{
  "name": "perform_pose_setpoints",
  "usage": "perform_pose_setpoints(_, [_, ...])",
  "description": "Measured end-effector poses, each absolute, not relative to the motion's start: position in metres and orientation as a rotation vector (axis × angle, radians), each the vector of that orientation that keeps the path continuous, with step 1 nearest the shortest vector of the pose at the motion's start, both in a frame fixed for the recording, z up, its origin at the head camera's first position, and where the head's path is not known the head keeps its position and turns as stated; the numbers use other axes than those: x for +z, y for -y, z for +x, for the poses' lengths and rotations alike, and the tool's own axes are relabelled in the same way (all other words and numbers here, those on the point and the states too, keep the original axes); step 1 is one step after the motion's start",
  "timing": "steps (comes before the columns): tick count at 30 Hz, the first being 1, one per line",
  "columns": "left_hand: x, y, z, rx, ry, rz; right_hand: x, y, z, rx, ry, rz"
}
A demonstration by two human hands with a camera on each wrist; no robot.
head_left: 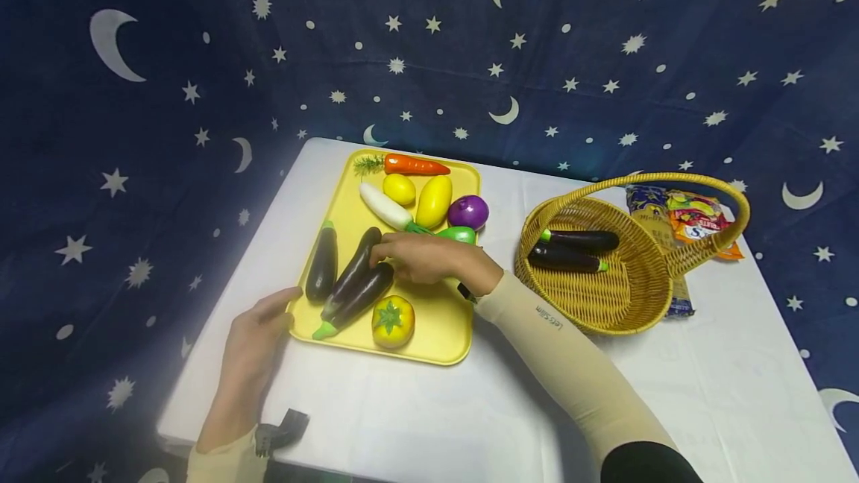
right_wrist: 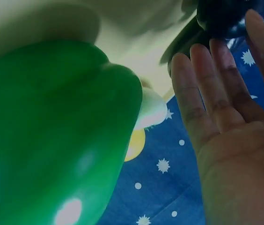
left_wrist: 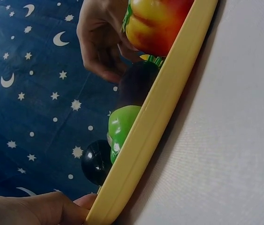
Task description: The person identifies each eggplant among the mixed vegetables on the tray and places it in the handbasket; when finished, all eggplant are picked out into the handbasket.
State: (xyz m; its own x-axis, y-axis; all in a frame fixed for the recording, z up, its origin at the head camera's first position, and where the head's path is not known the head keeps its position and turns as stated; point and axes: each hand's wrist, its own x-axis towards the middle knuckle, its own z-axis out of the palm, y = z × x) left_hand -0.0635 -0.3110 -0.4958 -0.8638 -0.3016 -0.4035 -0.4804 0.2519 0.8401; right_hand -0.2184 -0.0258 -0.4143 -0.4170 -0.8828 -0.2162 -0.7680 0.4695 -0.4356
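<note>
My left hand (head_left: 251, 334) pinches the left rim of a yellow tray (head_left: 429, 345); its thumb lies at the corner in the left wrist view. The right hand (head_left: 423, 256) reaches over the tray, its straight fingers (right_wrist: 202, 77) at the ends of two dark eggplants lying side by side, a nearer eggplant (head_left: 365, 295) with a green stem and another eggplant (head_left: 349, 274). In the right wrist view the fingertips overlap a dark eggplant; a firm grip does not show. A third eggplant (head_left: 323, 267) lies left of them. A green pepper (head_left: 459, 234) sits beside the right wrist.
On the tray also lie a carrot (head_left: 416, 165), a lemon (head_left: 399, 188), a mango (head_left: 435, 200), a white radish (head_left: 385, 207), a purple onion (head_left: 468, 212) and a yellow tomato (head_left: 393, 322). A handled wicker basket (head_left: 604, 297) holds two eggplants; snack bags (head_left: 698, 216) lie behind it.
</note>
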Motion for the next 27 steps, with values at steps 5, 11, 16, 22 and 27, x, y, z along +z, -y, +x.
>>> perform_pose_setpoints(5, [-0.4955,0.3105,-0.0628,1.699,-2.359,-0.732,-0.4188,0.0289,-0.2178,-0.36,-2.3,-1.397])
perform_pose_setpoints(11, [-0.4955,0.3104,-0.0631,1.702,-2.372,-0.729,-0.4206,0.0321,-0.218,-0.416,-2.27,-1.442])
perform_pose_setpoints(16, [-0.4956,0.31,-0.0639,1.686,-2.371,-0.717,-0.4222,0.0322,-0.218,-0.44,-2.25,-1.42])
perform_pose_setpoints(22, [-0.496,0.3096,-0.0648,1.667,-2.371,-0.726,-0.4245,0.0298,-0.2186,-0.456,-2.246,-1.411])
perform_pose_setpoints(27, [-0.4948,0.3091,-0.065,1.643,-2.378,-0.738,-0.4221,0.0239,-0.2188,-0.476,-2.242,-1.4])
